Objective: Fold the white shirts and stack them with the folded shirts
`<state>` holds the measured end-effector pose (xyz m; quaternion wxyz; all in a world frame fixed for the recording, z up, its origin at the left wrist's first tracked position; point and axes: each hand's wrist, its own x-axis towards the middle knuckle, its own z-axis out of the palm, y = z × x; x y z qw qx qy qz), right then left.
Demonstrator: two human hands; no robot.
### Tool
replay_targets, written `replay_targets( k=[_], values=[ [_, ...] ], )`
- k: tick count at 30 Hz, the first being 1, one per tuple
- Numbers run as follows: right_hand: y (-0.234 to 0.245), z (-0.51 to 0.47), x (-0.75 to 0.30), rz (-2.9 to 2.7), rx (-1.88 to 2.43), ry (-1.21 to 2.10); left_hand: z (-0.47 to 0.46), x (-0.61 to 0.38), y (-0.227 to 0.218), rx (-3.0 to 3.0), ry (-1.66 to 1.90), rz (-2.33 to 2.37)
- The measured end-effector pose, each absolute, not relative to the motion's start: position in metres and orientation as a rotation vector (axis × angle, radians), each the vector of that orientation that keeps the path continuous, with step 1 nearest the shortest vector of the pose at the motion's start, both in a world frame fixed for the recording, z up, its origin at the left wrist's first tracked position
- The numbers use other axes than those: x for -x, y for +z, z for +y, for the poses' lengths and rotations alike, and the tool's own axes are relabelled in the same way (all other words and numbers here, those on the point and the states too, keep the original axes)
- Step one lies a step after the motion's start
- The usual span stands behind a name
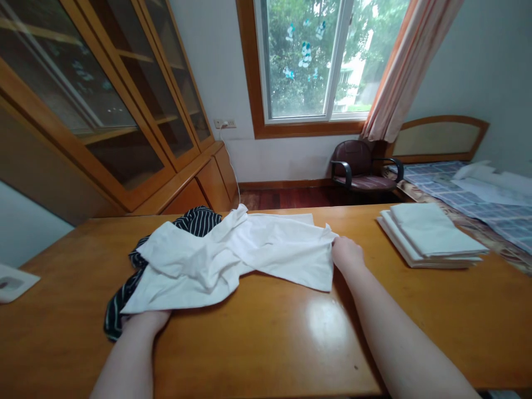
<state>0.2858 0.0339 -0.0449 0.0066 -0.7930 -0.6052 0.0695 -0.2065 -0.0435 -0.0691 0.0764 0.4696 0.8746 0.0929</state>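
Observation:
A crumpled white garment (233,252) lies spread across the middle of the wooden table (266,343). Part of a black-and-white striped garment (198,220) sticks out from under its left and far side. My left hand (150,318) reaches under the near left edge of the white garment, and the cloth hides its fingers. At the white garment's right edge, my right hand (347,254) is closed on the cloth.
A stack of folded white cloths (430,235) sits at the table's right. A white object (12,281) lies at the left edge. Beyond the table are a glass-door cabinet (124,105), a dark armchair (361,166), a window and a bed (477,194).

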Motion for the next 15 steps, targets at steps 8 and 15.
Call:
replay_targets(
  k=[8, 15],
  values=[
    [-0.052, 0.027, -0.268, -2.167, 1.766, 0.053, -0.052, 0.209, -0.049, -1.222, 0.135, 2.743],
    [-0.066, 0.020, -0.243, -2.489, 1.630, 0.405, -0.052, 0.161, -0.015, -1.598, 0.571, 2.581]
  ],
)
